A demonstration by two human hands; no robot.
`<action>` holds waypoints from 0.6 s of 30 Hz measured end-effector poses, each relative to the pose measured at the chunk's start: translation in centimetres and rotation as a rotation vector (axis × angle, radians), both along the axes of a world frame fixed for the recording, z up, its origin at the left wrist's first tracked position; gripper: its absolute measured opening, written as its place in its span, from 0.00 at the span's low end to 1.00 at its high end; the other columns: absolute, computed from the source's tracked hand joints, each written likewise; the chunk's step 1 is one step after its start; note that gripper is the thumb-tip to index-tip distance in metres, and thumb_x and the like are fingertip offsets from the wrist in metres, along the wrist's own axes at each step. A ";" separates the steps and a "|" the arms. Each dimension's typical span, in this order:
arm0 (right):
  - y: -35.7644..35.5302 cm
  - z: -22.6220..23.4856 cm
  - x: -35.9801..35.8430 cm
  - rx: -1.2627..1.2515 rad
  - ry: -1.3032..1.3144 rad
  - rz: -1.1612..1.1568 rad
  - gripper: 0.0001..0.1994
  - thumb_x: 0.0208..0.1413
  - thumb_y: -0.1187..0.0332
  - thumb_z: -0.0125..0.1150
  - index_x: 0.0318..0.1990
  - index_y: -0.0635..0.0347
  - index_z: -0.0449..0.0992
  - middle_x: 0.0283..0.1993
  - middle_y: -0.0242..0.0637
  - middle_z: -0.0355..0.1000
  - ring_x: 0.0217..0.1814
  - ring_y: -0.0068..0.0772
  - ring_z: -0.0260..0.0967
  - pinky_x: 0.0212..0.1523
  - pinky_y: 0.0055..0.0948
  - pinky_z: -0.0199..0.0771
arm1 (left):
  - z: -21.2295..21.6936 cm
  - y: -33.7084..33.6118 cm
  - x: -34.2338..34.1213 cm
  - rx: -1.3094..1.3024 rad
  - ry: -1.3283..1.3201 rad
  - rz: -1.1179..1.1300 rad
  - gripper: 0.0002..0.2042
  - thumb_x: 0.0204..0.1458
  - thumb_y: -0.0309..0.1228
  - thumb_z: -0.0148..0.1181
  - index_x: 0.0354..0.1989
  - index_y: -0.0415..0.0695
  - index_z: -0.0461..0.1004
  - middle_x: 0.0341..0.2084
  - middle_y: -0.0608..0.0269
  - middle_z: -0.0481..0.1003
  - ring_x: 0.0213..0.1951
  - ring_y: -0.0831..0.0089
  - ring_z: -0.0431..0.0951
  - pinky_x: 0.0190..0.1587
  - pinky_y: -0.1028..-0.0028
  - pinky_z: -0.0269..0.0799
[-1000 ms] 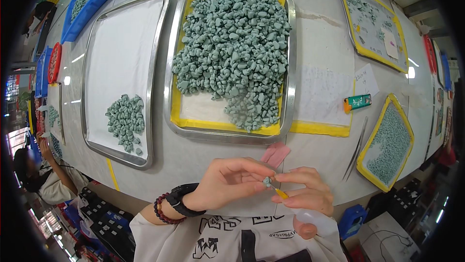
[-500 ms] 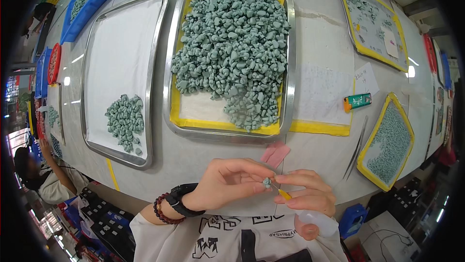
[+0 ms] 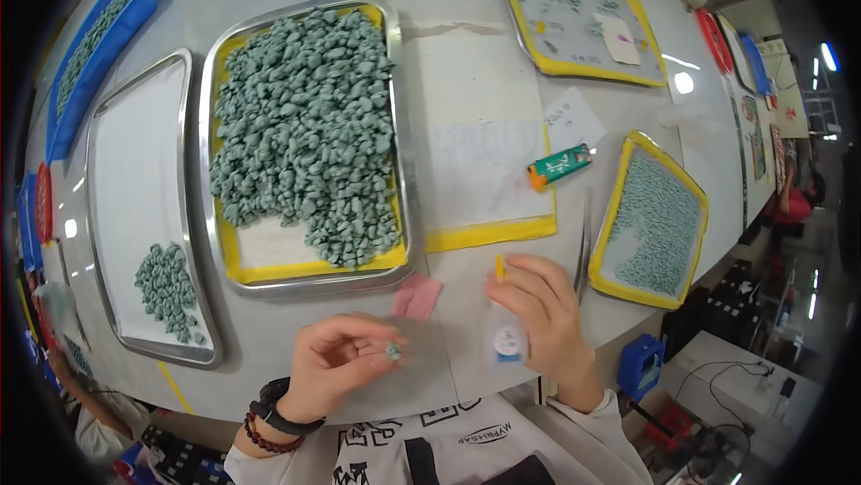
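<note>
A small grey-green moulded piece (image 3: 393, 350) is pinched between the thumb and fingertips of my left hand (image 3: 336, 359). My right hand (image 3: 547, 314) is closed round a small translucent squeeze bottle (image 3: 508, 337), whose yellow tip (image 3: 500, 268) points up past the fingers. The hands are apart, over the near part of the table. Beyond my left hand, a metal tray (image 3: 309, 283) with a yellow-edged liner carries a large heap of like pieces (image 3: 305, 117). To its left, a white-lined metal tray (image 3: 134, 180) has a smaller pile (image 3: 166, 288) at its near end.
A folded pink cloth (image 3: 417, 297) lies between the hands and the heaped tray. Beyond my right hand are tweezers (image 3: 585, 238), a green lighter (image 3: 560, 166) and a yellow-edged tray of tiny green bits (image 3: 653, 225). Another yellow-edged tray (image 3: 574, 68) and blue bins (image 3: 108, 45) stand farther off.
My right hand has drawn away to the right with the bottle, its yellow tip now upward instead of at the piece. The left hand still holds the piece. The view has turned right.
</note>
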State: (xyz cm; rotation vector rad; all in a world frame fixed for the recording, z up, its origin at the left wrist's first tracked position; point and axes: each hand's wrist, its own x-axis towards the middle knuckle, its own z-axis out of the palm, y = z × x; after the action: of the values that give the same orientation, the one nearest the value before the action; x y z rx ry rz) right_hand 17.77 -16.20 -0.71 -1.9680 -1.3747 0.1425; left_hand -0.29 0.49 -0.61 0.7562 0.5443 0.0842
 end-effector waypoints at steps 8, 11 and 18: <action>-5.6 1.8 3.4 -0.080 -0.246 -0.503 0.09 0.39 0.81 0.62 0.31 0.60 0.76 0.30 0.36 0.65 0.36 0.36 0.64 0.37 0.29 0.64 | 0.0 -0.3 0.5 0.036 0.003 0.032 0.07 0.47 0.19 0.58 0.36 0.36 0.71 0.34 0.51 0.73 0.32 0.69 0.75 0.37 0.74 0.74; -7.7 1.1 6.5 -0.200 -0.316 -0.587 0.06 0.40 0.81 0.63 0.28 0.63 0.76 0.29 0.34 0.63 0.33 0.33 0.61 0.35 0.28 0.61 | 0.2 -0.2 0.7 0.031 -0.001 0.009 0.08 0.47 0.20 0.58 0.36 0.36 0.71 0.34 0.51 0.73 0.32 0.70 0.75 0.37 0.74 0.74; -8.3 0.1 7.5 -0.251 -0.264 -0.625 0.08 0.37 0.79 0.63 0.29 0.59 0.75 0.28 0.32 0.64 0.34 0.34 0.61 0.39 0.30 0.59 | -0.7 0.0 0.3 -0.029 -0.100 -0.053 0.12 0.48 0.13 0.54 0.42 0.33 0.71 0.40 0.52 0.73 0.39 0.71 0.76 0.45 0.73 0.73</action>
State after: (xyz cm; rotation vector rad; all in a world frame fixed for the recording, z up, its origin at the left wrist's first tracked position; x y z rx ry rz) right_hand 25.22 -24.55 -0.64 -2.6075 -0.8576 -0.2569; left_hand 0.01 0.52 -1.33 0.7333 0.4293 0.0641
